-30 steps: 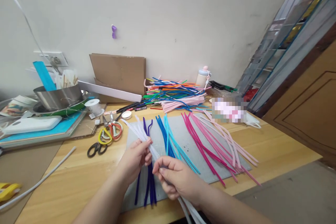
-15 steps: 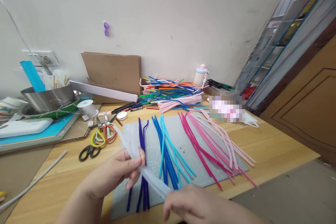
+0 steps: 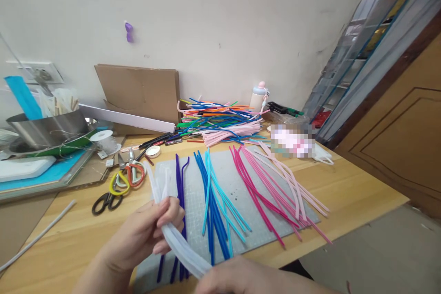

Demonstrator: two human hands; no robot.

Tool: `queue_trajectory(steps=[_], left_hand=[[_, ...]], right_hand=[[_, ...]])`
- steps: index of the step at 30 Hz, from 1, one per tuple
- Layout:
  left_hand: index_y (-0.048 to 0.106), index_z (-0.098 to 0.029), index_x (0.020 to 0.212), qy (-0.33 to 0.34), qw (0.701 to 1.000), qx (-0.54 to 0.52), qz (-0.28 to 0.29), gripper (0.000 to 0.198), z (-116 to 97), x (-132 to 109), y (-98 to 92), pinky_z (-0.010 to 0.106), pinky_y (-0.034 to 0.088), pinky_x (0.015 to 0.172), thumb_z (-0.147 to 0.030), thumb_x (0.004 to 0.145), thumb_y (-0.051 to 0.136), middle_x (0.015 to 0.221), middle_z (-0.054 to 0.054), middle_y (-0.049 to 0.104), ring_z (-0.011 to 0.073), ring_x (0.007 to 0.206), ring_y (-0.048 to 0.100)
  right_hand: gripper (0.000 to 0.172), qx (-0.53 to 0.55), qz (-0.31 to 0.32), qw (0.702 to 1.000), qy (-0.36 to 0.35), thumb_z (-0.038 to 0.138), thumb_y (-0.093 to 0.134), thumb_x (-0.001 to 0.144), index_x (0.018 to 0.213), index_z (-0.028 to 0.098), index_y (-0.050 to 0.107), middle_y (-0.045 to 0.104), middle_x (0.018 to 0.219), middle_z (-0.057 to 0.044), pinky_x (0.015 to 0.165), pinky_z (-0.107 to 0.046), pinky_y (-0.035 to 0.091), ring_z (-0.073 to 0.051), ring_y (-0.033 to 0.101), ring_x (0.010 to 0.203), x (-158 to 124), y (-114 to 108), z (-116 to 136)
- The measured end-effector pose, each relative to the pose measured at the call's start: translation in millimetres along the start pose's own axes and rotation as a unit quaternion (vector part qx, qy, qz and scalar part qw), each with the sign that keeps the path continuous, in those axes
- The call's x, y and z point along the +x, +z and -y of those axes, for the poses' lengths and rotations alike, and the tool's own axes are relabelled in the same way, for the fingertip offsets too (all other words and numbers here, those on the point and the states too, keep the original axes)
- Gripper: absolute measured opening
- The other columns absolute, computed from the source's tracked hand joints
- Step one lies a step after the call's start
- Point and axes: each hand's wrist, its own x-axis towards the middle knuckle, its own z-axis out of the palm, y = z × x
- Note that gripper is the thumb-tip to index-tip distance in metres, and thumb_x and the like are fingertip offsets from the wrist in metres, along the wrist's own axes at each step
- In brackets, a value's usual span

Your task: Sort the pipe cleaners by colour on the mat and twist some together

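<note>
A bundle of white pipe cleaners (image 3: 188, 255) runs between my hands, bowed in the middle, its far ends fanned out. My left hand (image 3: 151, 223) is closed around its upper part. Its near end goes into my right hand (image 3: 237, 278), which is curled at the bottom edge, its fingertips hidden. Beneath lies a grey cutting mat (image 3: 229, 179). On it, from left to right, are purple pipe cleaners (image 3: 178, 177), partly behind my left hand, then dark blue ones (image 3: 215, 220), light blue ones (image 3: 237, 220), deep pink ones (image 3: 253, 193), mid-pink ones (image 3: 272, 186) and pale pink ones (image 3: 292, 186).
Scissors (image 3: 119, 181) lie left of the mat, near a wire spool (image 3: 105, 140). A mixed pile of pipe cleaners (image 3: 220, 121) sits at the back before cardboard (image 3: 138, 96) and a bottle (image 3: 258, 96). One loose white pipe cleaner (image 3: 37, 234) rests far left.
Both hands have shifted left and slightly down in view with the white bundle, which is now more bowed. The whole scene has also slid left as my head turned.
</note>
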Motion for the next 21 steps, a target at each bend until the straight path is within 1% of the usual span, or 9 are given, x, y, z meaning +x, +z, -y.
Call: queue_trajectory(steps=[1,2,4,5,6,8,11,16,21], left_hand=[[0.045,-0.017,0.057,0.003,1.000,-0.025,-0.009,0.038,-1,2,0.6,0.020,0.025,0.042,-0.037,0.089,0.045,0.049,-0.006,0.027,0.0058,0.037,0.026],[0.045,-0.017,0.056,0.008,0.999,-0.050,-0.019,0.038,-1,4,0.5,0.021,0.025,0.042,-0.036,0.089,0.044,0.048,-0.006,0.025,0.0062,0.037,0.023],[0.043,-0.017,0.056,0.012,0.995,-0.088,-0.036,0.038,-1,7,-1.6,0.021,0.024,0.042,-0.034,0.090,0.042,0.048,-0.007,0.021,0.0068,0.038,0.021],[0.043,-0.017,0.056,0.011,0.994,-0.099,-0.042,0.038,0,8,-3.0,0.021,0.023,0.042,-0.034,0.090,0.041,0.048,-0.007,0.021,0.0070,0.038,0.020],[0.042,-0.017,0.056,0.008,0.993,-0.106,-0.047,0.039,1,9,-4.4,0.021,0.023,0.042,-0.034,0.091,0.040,0.048,-0.007,0.020,0.0071,0.039,0.020],[0.042,-0.017,0.057,0.001,0.993,-0.109,-0.052,0.039,3,11,-6.1,0.021,0.023,0.042,-0.034,0.092,0.038,0.048,-0.006,0.021,0.0073,0.039,0.021],[0.042,-0.017,0.058,-0.003,0.993,-0.103,-0.053,0.038,4,12,-5.1,0.020,0.023,0.043,-0.035,0.092,0.038,0.049,-0.006,0.022,0.0072,0.040,0.022],[0.040,-0.017,0.058,0.002,0.995,-0.086,-0.058,0.038,2,10,-0.9,0.021,0.025,0.044,-0.036,0.091,0.041,0.050,-0.006,0.023,0.0071,0.041,0.023],[0.040,-0.017,0.058,0.006,0.995,-0.084,-0.056,0.037,2,8,-1.8,0.021,0.024,0.044,-0.036,0.091,0.041,0.050,-0.006,0.023,0.0074,0.041,0.022]], right_hand=[[0.044,-0.010,-0.067,0.998,-0.016,0.046,0.044,0.088,0.127,0.026,0.050,0.059,0.091,-0.004,0.065,-0.024,0.044,-0.012,0.053,0.067,1,-3,0],[0.047,-0.032,-0.157,0.987,-0.025,0.046,0.040,0.090,0.133,0.027,0.041,0.058,0.100,-0.006,0.069,-0.026,0.045,-0.013,0.054,0.071,4,-8,0],[0.046,-0.126,-0.328,0.936,-0.014,0.043,0.032,0.094,0.137,0.028,0.034,0.054,0.117,-0.009,0.085,-0.033,0.043,-0.017,0.055,0.091,12,-23,1],[0.043,-0.195,-0.369,0.909,0.011,0.040,0.030,0.094,0.135,0.027,0.038,0.052,0.122,-0.010,0.093,-0.037,0.038,-0.020,0.051,0.103,19,-32,1],[0.041,-0.274,-0.363,0.890,0.040,0.040,0.031,0.094,0.131,0.027,0.045,0.051,0.126,-0.010,0.099,-0.041,0.032,-0.022,0.046,0.113,27,-40,-1],[0.040,-0.398,-0.316,0.856,0.095,0.043,0.032,0.093,0.125,0.029,0.052,0.047,0.133,-0.009,0.102,-0.049,0.024,-0.027,0.038,0.123,42,-54,-6],[0.043,-0.470,-0.265,0.828,0.154,0.048,0.028,0.094,0.126,0.033,0.052,0.043,0.139,-0.007,0.102,-0.054,0.019,-0.028,0.035,0.127,57,-63,-19],[0.042,-0.461,-0.260,0.829,0.179,0.042,0.024,0.096,0.113,0.027,0.060,0.055,0.126,-0.007,0.103,-0.050,0.021,-0.022,0.040,0.125,53,-68,-32],[0.038,-0.433,-0.286,0.838,0.167,0.036,0.028,0.096,0.098,0.020,0.063,0.060,0.113,-0.008,0.097,-0.037,0.033,-0.019,0.050,0.112,44,-77,-34]])
